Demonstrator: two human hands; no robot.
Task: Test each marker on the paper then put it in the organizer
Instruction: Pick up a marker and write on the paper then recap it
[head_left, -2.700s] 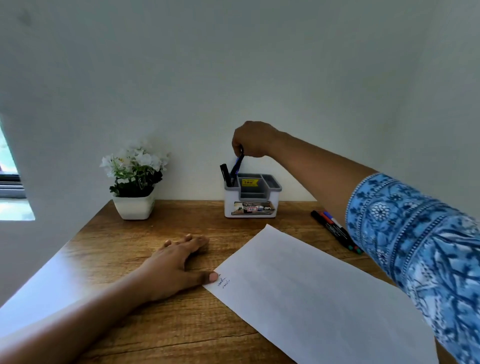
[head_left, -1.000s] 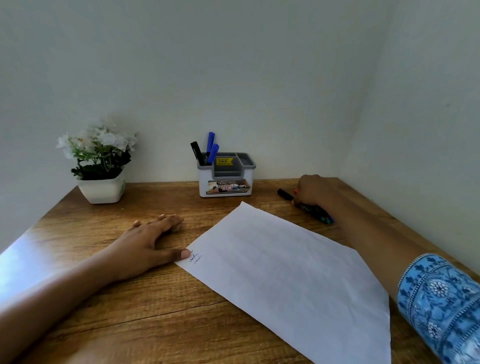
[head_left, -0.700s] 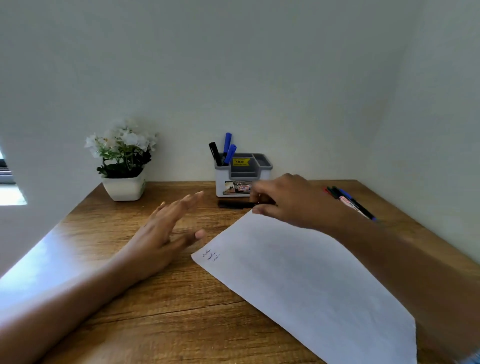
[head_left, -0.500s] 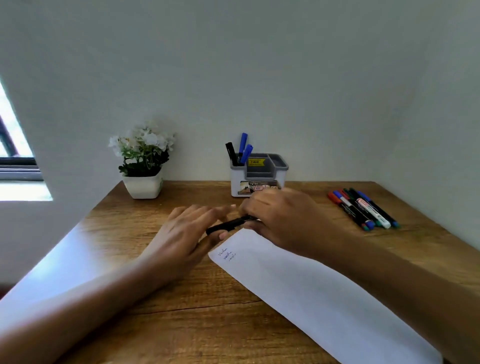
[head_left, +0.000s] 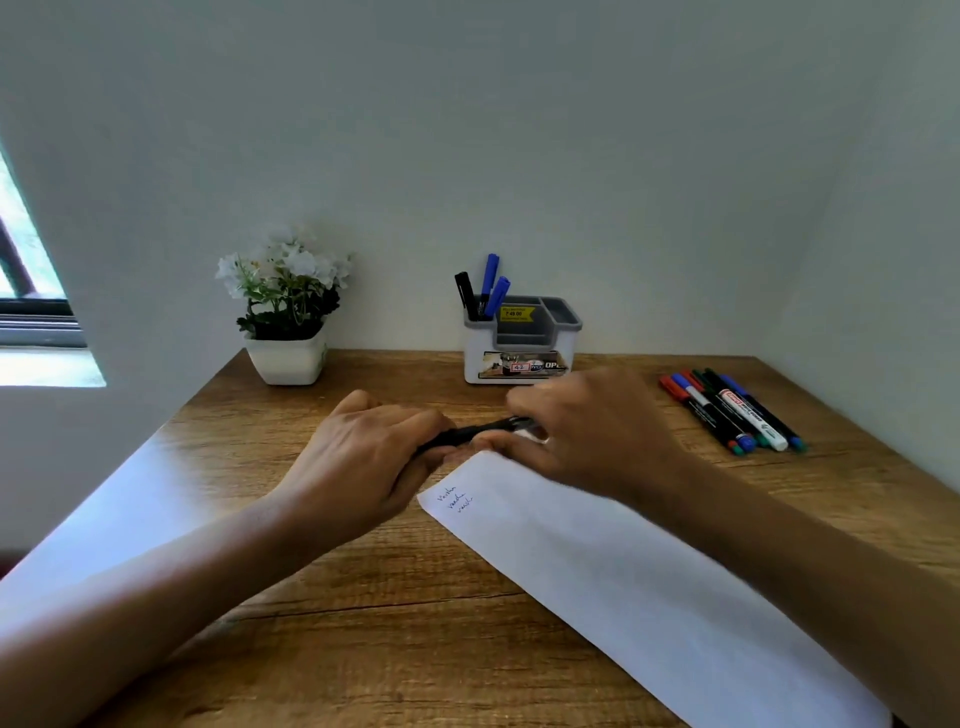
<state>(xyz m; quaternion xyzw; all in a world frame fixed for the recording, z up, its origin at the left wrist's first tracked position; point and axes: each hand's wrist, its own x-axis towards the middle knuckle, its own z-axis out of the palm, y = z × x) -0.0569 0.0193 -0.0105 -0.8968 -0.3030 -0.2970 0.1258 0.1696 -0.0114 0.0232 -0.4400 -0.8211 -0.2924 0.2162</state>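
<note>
We hold a black marker level between our two hands, in front of the organizer and just above the corner of the paper nearest it. Our left hand curls round one end, knuckles up. Our right hand, blurred, pinches the other end, its forearm reaching in over the sheet. Three markers stand in the organizer's left compartment. Right of the organizer, loose markers lie on the table.
</note>
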